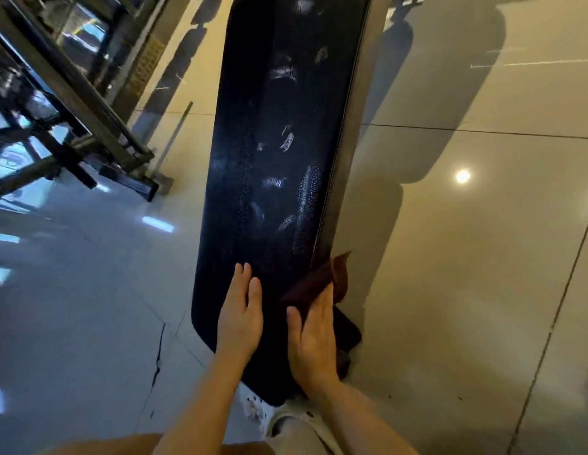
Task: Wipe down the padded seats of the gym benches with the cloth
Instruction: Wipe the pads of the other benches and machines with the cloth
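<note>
**Two hands on the near end of the black bench pad**

At the far left stands a dark metal frame [72, 93] of gym equipment, on a glossy tiled floor [466, 290]; near the left hand the floor shows a thin crack [158, 356].

In the middle the long black padded seat [279, 142] runs from the near edge away to the far edge. Its surface has many pale worn patches.

The left hand [241, 311] lies flat on the near left part of the seat, fingers straight and together, holding nothing.

Just to the right of it, the right hand [314, 333] presses a dark reddish-brown cloth [325, 277] on the near right edge of the seat. The fingers are stretched over the cloth and the thumb stands out to the left; they press the cloth and do not curl around it. One corner of the cloth points up past the right edge of the seat, and some darker folds hang down over this edge.

A light shoe [279, 418] shows on the floor below the near end of the pad.
</note>
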A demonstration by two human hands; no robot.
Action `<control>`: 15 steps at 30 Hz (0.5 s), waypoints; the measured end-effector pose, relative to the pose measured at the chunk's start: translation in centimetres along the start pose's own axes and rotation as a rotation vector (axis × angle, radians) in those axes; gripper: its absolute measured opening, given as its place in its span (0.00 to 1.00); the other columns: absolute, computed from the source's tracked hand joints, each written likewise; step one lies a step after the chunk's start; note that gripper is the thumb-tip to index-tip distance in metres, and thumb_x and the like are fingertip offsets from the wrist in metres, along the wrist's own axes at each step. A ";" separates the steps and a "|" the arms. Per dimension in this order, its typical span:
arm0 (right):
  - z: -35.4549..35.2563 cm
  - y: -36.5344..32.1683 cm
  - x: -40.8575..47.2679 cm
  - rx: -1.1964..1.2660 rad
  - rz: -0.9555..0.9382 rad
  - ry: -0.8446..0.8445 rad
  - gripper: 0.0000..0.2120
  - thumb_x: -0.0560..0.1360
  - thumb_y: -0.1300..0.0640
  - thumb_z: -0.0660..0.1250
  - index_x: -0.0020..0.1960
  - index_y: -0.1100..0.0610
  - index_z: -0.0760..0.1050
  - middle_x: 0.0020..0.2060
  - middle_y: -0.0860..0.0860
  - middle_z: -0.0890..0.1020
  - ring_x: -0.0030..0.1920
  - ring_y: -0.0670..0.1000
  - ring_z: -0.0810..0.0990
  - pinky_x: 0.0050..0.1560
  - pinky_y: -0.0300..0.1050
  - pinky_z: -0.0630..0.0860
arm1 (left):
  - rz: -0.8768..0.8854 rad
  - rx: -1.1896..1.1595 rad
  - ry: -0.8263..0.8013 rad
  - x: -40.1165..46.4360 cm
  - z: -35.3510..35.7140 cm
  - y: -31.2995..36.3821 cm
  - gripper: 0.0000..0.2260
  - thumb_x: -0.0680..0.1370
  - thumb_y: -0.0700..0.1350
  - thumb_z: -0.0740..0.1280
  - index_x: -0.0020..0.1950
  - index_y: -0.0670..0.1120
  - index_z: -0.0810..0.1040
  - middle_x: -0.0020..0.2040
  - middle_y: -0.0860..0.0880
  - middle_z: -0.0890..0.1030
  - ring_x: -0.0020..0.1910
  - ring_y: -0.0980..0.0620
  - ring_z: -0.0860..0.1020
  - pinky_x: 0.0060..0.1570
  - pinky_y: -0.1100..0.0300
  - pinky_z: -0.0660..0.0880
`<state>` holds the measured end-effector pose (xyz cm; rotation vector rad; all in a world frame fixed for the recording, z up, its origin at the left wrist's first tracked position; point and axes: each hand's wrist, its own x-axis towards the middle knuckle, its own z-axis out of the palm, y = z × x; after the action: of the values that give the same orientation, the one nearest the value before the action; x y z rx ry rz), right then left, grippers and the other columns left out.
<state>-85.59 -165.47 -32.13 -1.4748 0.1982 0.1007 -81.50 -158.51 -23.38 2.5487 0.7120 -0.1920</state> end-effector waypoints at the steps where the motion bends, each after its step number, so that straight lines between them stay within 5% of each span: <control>1: 0.1 0.5 -0.7 0.019 0.048 -0.032 0.32 0.79 0.41 0.51 0.75 0.46 0.37 0.79 0.49 0.47 0.76 0.37 0.42 0.77 0.44 0.49 | -0.010 0.001 0.013 0.0 0.1 0.1 0.22 0.83 0.54 0.51 0.78 0.51 0.59 0.78 0.54 0.58 0.76 0.54 0.58 0.69 0.62 0.53; 7: -0.8 -2.7 4.4 0.077 0.042 0.064 0.33 0.79 0.45 0.51 0.77 0.52 0.39 0.77 0.44 0.45 0.72 0.29 0.40 0.75 0.33 0.44 | -0.070 -0.044 0.005 0.1 0.3 0.6 0.23 0.83 0.56 0.49 0.78 0.53 0.57 0.78 0.54 0.57 0.76 0.52 0.58 0.73 0.56 0.54; 9: -2.1 -4.5 8.1 0.054 -0.038 0.139 0.34 0.80 0.45 0.51 0.79 0.56 0.42 0.78 0.50 0.48 0.75 0.35 0.42 0.74 0.30 0.42 | -0.086 -0.050 0.002 0.1 0.2 0.8 0.23 0.83 0.57 0.49 0.78 0.54 0.57 0.78 0.55 0.57 0.76 0.52 0.58 0.73 0.54 0.54; 13: -3.6 -6.4 12.9 -0.022 -0.203 0.232 0.33 0.80 0.48 0.53 0.78 0.63 0.46 0.78 0.59 0.50 0.79 0.53 0.46 0.78 0.45 0.42 | -0.117 -0.092 -0.037 0.5 -0.7 0.7 0.22 0.83 0.58 0.49 0.77 0.57 0.59 0.78 0.57 0.59 0.76 0.55 0.58 0.72 0.57 0.54; 15: -3.5 -6.2 13.0 -0.016 -0.202 0.232 0.33 0.81 0.49 0.53 0.78 0.65 0.47 0.78 0.60 0.50 0.79 0.54 0.46 0.78 0.43 0.42 | -0.121 -0.095 -0.056 0.6 -0.8 0.6 0.21 0.83 0.58 0.49 0.77 0.57 0.59 0.78 0.57 0.59 0.76 0.55 0.58 0.73 0.56 0.54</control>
<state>-71.91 -170.19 -28.92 -1.5130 0.2344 -0.2337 -80.67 -158.29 -22.55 2.4031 0.8337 -0.2628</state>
